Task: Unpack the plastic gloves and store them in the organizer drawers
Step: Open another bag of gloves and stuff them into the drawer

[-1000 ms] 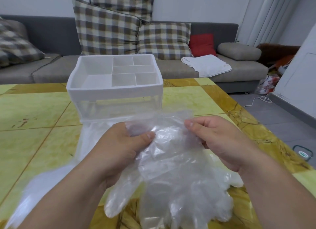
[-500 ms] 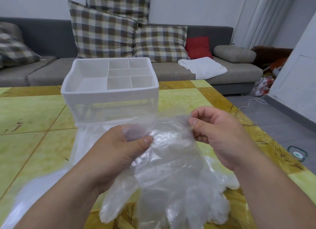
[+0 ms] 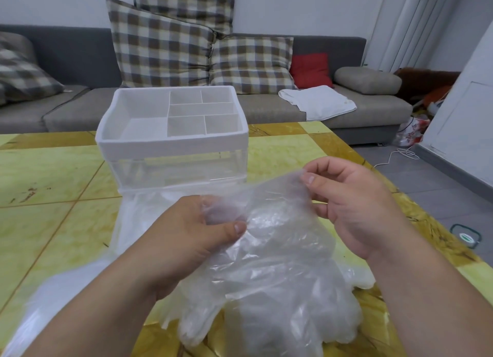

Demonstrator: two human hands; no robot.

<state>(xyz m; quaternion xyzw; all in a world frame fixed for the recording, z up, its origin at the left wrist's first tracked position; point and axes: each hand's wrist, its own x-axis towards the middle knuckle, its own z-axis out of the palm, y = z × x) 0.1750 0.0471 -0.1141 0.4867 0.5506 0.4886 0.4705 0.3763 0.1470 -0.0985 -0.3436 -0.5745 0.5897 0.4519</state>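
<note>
Your left hand (image 3: 192, 231) grips the crinkly clear gloves (image 3: 272, 271) over the glossy table (image 3: 53, 175); your right hand (image 3: 349, 204) pinches their thin top edge, near the white, compartmented organizer (image 3: 170, 143).

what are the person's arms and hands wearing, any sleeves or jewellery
The left forearm and right forearm are bare to the frame edge, with no sleeves in view. The left hand and right hand wear nothing: no rings, watch or wristbands. The fingernails that show are short and unpainted.
</note>
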